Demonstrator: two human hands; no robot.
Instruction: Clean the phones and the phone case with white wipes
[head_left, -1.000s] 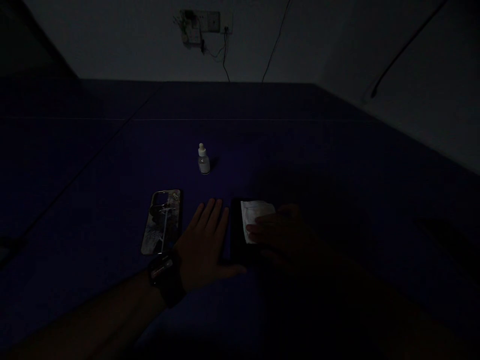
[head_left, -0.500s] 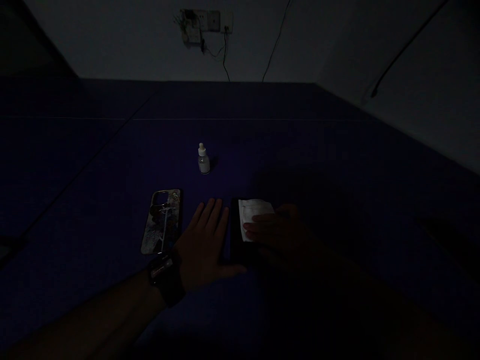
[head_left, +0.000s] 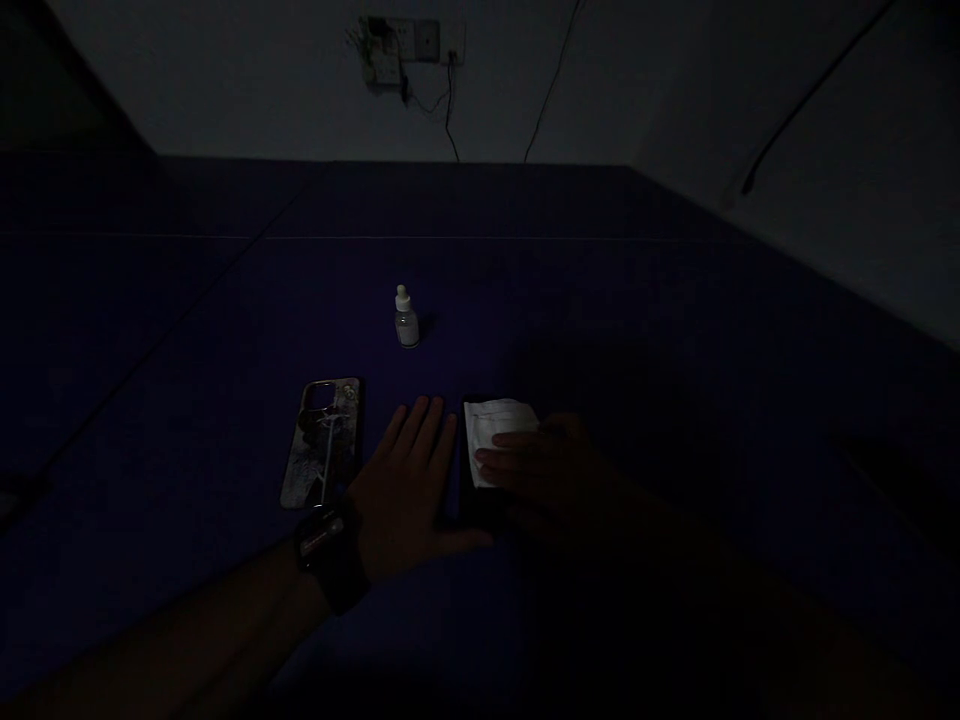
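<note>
My left hand (head_left: 405, 490) lies flat with fingers spread on the dark blue tabletop, its thumb reaching toward the lower edge of a black, phone-sized flat slab (head_left: 484, 508). A watch (head_left: 330, 550) is strapped to that wrist. Under the fingers of my right hand (head_left: 547, 465) is a folded white cloth (head_left: 499, 415), held against the slab's upper part. Deep shadow hides most of the right palm and the slab's right side. Left of my left hand, a patterned phone case (head_left: 322, 445) with a camera cut-out lies on the table.
A small white-capped dropper bottle (head_left: 406, 320) stands upright beyond my hands. Wall sockets (head_left: 409, 42) with plugs and hanging cables are on the back wall. Another dark cable (head_left: 810, 100) runs along the right wall. The whole scene is very dim.
My right hand has slid the white cloth slightly left, so it now covers the slab's left part. My left hand, the bottle and the phone case stay in place.
</note>
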